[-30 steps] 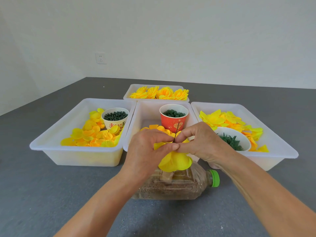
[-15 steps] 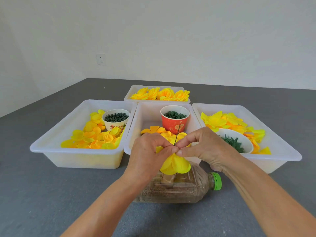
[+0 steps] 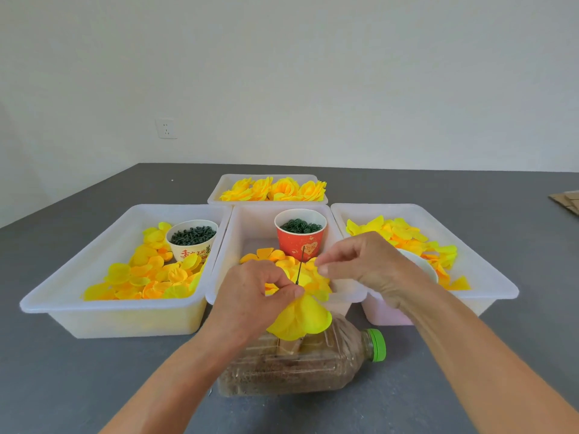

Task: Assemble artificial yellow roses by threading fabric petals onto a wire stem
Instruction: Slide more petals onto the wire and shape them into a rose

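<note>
Over the middle tray (image 3: 247, 220), above the bottle (image 3: 297, 364): half-built rose (image 3: 300, 317) hangs head-down, wire (image 3: 300, 267) sticking up bare. Left hand (image 3: 250, 296) pinches the petals tight where the wire leaves them, thumb and forefinger pressed together. Right hand (image 3: 360, 264) is just beside the wire tip, fingers loosely curled, thumb and forefinger nearly meeting; can't tell if they hold a petal. Advice: keep the left pinch firm and wire upright, centre the next petal's hole on the tip, slide down snug.

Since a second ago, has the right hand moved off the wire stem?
Yes. The right hand has drawn away to the right of the wire stem, toward the right-hand bin, while the left hand pinches the stem at the petals.
</note>
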A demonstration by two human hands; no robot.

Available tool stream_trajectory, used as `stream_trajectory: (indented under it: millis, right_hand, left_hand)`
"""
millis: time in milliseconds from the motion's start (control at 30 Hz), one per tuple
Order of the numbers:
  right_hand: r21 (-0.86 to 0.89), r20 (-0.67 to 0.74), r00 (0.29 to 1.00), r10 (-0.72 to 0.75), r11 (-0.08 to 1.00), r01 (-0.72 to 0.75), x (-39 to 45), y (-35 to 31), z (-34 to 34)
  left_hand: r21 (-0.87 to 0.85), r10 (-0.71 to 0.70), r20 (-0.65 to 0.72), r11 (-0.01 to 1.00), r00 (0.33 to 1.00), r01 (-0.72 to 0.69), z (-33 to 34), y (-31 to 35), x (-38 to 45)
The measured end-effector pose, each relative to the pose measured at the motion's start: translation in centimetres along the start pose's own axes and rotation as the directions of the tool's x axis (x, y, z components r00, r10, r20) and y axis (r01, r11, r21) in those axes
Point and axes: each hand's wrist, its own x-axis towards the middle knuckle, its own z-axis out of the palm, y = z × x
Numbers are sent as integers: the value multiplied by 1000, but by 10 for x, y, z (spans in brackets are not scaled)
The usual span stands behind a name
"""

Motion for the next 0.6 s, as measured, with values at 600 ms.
stream_trajectory:
  millis: [600]
  right_hand:
    - [-536,-479,856,194,708,-460,124,92,-78]
  left_hand:
    - [48,39,134,998,990,-45,-9,5,12]
